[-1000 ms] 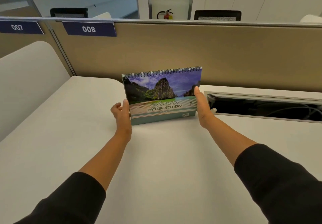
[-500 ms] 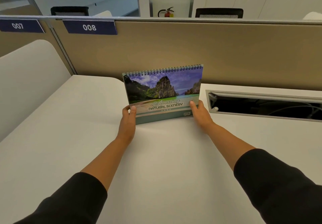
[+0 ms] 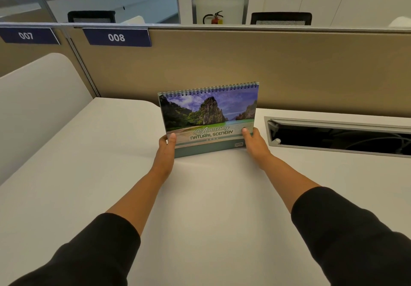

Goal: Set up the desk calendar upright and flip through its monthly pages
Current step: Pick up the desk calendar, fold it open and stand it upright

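Spiral-bound desk calendar with a scenic cover point(image 3: 209, 116) stands upright on the white tabletop point(image 3: 200, 196), near the beige partition. Left hand point(image 3: 165, 150) and right hand point(image 3: 254, 142) pinch its lower corners. Light, stiff card; pages likely lift best by a bottom corner.

Upright calendar point(image 3: 209, 116) between both hands

the calendar point(image 3: 209, 116) between the left hand point(image 3: 165, 150) and right hand point(image 3: 254, 142) shows green cliffs, turquoise water and a purple-blue sky over a teal striped band with white lettering. beneath both lies an off-white tabletop point(image 3: 200, 196). behind stands a tan partition point(image 3: 266, 67) with navy number plates point(image 3: 116, 37). the sleeves point(image 3: 344, 230) are black.
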Available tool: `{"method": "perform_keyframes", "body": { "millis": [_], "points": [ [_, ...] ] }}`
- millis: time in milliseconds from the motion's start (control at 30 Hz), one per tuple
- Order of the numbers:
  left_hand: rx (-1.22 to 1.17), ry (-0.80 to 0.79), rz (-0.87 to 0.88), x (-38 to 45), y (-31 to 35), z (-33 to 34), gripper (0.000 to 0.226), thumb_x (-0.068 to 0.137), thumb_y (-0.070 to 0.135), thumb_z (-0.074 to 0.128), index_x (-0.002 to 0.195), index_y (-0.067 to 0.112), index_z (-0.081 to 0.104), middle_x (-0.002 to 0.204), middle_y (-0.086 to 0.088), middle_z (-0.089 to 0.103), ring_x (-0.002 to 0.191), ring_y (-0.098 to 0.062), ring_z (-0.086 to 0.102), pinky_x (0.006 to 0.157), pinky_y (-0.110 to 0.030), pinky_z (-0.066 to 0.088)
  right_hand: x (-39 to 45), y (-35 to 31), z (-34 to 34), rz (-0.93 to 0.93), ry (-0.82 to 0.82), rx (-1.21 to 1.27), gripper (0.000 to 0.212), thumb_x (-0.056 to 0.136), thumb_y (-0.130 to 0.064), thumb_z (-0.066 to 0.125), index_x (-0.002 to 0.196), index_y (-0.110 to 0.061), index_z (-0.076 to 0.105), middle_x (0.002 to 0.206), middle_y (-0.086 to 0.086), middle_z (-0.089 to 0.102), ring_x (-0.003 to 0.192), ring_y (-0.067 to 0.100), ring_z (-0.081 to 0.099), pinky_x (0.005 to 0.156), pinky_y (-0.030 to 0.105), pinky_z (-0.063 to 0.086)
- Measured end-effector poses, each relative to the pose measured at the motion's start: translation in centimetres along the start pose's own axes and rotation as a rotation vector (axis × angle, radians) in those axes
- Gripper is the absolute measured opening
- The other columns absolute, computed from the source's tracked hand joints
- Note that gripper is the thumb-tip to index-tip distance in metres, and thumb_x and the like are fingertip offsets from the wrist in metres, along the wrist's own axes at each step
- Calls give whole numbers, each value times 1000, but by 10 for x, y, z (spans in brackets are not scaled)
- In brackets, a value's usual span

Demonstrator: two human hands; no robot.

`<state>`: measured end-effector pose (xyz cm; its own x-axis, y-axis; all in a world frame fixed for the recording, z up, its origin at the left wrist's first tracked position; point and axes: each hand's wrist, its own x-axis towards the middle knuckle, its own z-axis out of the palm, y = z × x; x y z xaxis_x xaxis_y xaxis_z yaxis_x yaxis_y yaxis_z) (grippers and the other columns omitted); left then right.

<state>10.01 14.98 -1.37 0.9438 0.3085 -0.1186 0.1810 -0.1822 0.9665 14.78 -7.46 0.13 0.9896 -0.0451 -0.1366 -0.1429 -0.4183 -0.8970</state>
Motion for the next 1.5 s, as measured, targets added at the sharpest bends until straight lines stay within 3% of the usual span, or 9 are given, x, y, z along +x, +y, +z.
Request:
{"method": "perform_keyframes", "body": {
  "millis": [167,333,533,667,800,1000,1100,1233,1500],
  "points": [
    [-51,2,-40,0,0,-1,53,97,48,17,136,16,34,135,-8,48,122,-23,44,105,-33,33,-2,0,-1,10,-7,59,50,99,-35,33,142,-10,30,142,13,46,129,29,45,98,32,38],
    [-260,106,-46,-7,6,-5,39,99,43,19,126,21,36,122,-1,49,110,-16,45,92,-27,35,-8,-2,-7,61,14,296,53,98,-35,39,144,-13,26,144,9,43,121,16,43,92,25,32],
    [-216,332,-8,-17,4,-6,41,98,37,31,132,15,40,139,-7,47,129,-24,44,103,-31,34,-18,-4,-12,64,185,428,47,98,-30,40,141,-13,32,142,7,45,109,10,41,92,25,34],
    [-120,434,6,-28,15,-6,36,97,24,40,130,11,45,138,-11,50,126,-28,47,103,-35,38,-23,-4,-16,60,271,381,41,98,-21,41,138,-12,40,142,7,46,126,20,45,96,26,36],
    [-59,349,-26,-31,26,-2,38,97,11,39,135,9,43,141,-11,47,129,-28,44,104,-35,39,-22,-7,-18,94,195,232,42,99,-8,34,139,-12,43,147,7,43,135,25,39,107,35,36],
    [9,308,-36,-38,36,5,39,97,10,37,136,8,44,138,-13,52,125,-31,47,101,-35,42,-24,-7,-16,94,132,116,50,96,2,29,143,-14,40,147,8,43,131,27,43,85,24,38],
    [20,307,-32,-40,37,5,39,98,11,36,135,8,47,137,-13,53,124,-31,48,100,-35,43,-22,-7,-16,85,133,103,50,96,2,31,142,-14,42,146,7,46,132,27,43,88,24,39],
    [37,306,-21,-41,33,4,39,97,11,38,136,9,45,138,-12,53,125,-31,49,102,-34,42,-25,-8,-15,72,154,81,47,96,0,33,139,-14,46,142,8,51,130,29,45,102,35,42],
    [49,299,-9,-47,32,4,41,96,8,38,137,9,44,139,-13,51,126,-31,48,102,-35,42,-29,-3,-13,19,155,7,46,96,-1,33,137,-16,48,135,9,57,116,28,55,92,30,49]
  ]
}}
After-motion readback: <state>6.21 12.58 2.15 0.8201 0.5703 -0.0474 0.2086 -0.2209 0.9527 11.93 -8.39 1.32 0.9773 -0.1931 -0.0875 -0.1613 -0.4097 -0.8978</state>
